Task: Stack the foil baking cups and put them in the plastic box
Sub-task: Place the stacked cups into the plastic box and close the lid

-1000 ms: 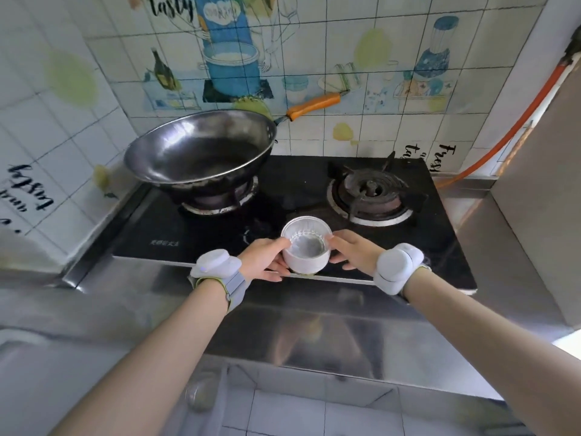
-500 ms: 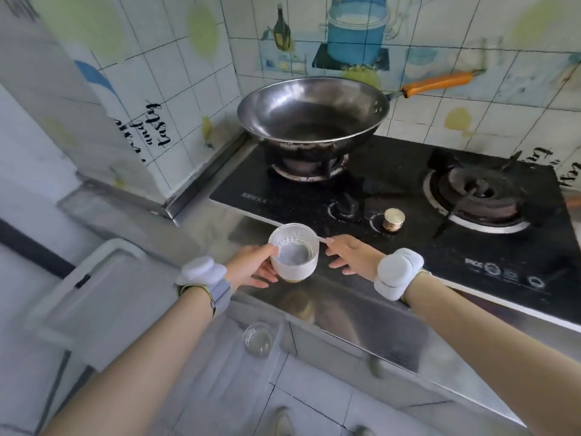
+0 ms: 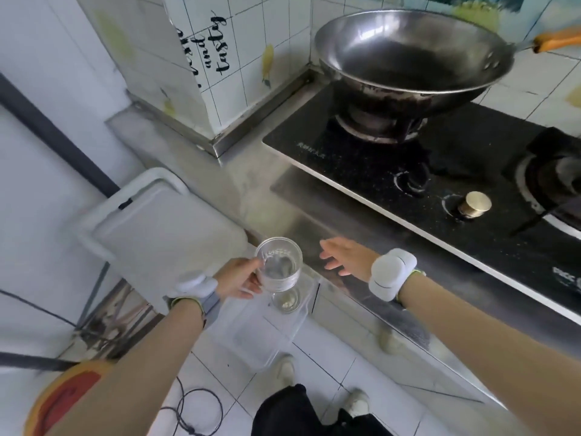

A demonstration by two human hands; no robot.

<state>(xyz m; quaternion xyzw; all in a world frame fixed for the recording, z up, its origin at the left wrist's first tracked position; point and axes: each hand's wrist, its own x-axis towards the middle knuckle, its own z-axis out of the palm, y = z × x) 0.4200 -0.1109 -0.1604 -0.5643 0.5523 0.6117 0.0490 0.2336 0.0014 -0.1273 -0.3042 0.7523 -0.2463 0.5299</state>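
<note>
1 stack of foil cups (image 3: 279, 265) gripped by left hand (image 3: 237, 280) above clear plastic box (image 3: 251, 341), 1 more cup (image 3: 285, 301) inside box, right hand (image 3: 345, 256) empty, fingers spread, near steel counter (image 3: 314, 221)

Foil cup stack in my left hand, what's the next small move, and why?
Probably lower the stack into the plastic box: the left hand holds it just above the box, where one cup already sits; the right hand is free.
</note>
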